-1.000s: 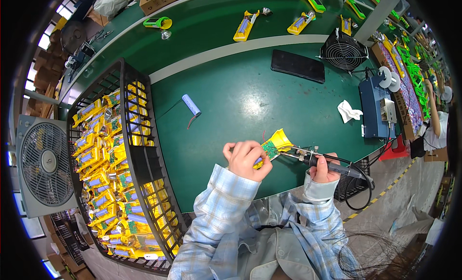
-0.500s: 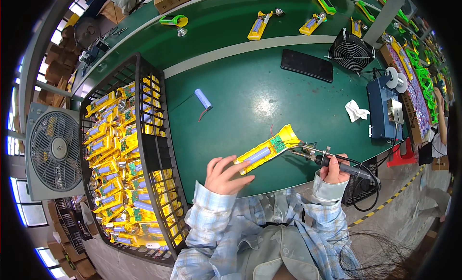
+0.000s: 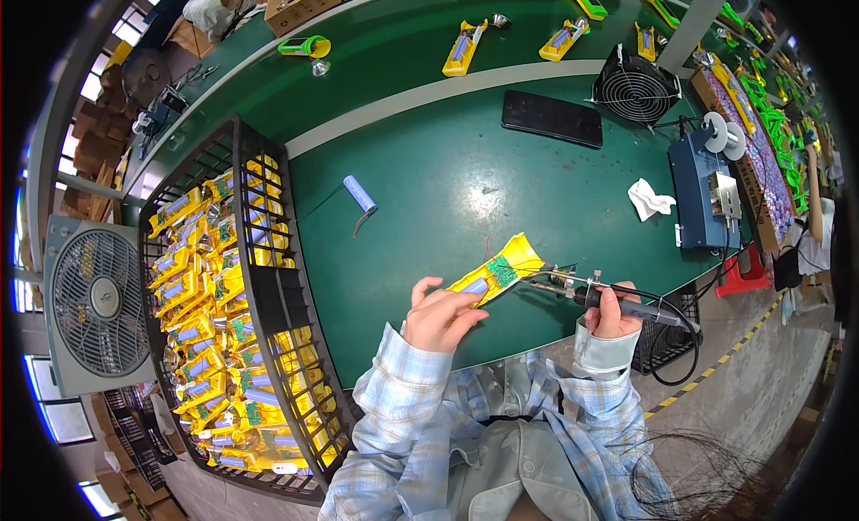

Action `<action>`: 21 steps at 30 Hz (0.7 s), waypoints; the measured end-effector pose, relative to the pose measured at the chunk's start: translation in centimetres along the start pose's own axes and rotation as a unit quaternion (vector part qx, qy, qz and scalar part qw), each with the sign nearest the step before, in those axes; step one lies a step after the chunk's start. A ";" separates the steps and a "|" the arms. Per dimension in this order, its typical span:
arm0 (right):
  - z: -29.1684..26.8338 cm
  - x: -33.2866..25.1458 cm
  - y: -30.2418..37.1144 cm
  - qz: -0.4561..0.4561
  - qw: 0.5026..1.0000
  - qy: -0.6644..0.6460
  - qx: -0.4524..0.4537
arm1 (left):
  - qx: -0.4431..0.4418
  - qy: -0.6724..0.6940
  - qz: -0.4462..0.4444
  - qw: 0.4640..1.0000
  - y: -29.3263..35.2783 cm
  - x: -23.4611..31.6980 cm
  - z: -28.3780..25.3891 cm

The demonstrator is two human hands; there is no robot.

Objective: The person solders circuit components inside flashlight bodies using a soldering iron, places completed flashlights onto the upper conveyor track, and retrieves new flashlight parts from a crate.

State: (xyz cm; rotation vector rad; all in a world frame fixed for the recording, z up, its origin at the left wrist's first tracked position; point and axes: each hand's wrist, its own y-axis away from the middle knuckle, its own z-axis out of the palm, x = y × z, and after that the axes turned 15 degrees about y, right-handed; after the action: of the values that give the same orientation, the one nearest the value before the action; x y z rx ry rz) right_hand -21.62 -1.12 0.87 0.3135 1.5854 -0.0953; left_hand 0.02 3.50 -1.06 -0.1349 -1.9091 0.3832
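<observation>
My left hand (image 3: 440, 319) is closed around the lower end of a yellow flashlight housing (image 3: 522, 251), covering part of it. Inside the housing are a green circuit board (image 3: 502, 271) and a blue-purple battery cell (image 3: 475, 287); a thin red wire sticks up near the board. My right hand (image 3: 610, 313) grips a black soldering iron (image 3: 646, 309) with a metal solder-feed guide at its front. Its tip end is close to the right side of the housing; whether it touches cannot be made out. A loose battery cell (image 3: 360, 194) with wires lies farther left on the green table (image 3: 420, 217).
A black crate (image 3: 277, 293) full of yellow housings stands left, beside a grey fan (image 3: 103, 293). Toward the back lie a black phone (image 3: 551, 119) and a small black fan (image 3: 636, 89). At right are crumpled tissue (image 3: 650, 199) and a blue soldering station (image 3: 701, 190) with a solder spool.
My left hand has gone from spread fingers at the housing's end to gripping it, and the housing has tilted steeper. The whole view has shifted slightly; my right hand still holds the soldering iron.
</observation>
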 end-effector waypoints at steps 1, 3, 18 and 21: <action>0.1 0.0 0.0 -0.002 1.000 0.003 -0.002 | 0.004 0.021 -0.025 0.999 -0.1 0.1 0.1; 0.4 -0.1 -0.1 -0.006 1.000 0.010 -0.006 | 0.018 0.037 -0.038 0.998 -0.3 0.1 0.4; 0.9 -0.2 -0.8 0.005 0.999 0.041 -0.017 | 0.044 -0.059 -0.027 0.997 -1.9 -0.5 2.3; 0.8 -0.2 -0.8 0.004 0.997 0.068 -0.024 | 0.048 -0.072 -0.013 0.996 -1.9 -0.8 2.4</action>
State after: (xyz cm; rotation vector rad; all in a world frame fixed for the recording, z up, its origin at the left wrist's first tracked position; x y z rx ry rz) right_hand -21.03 -2.08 0.91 0.2943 1.7182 -0.0291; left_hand -1.77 0.98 -1.91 -0.0195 -2.0280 0.4763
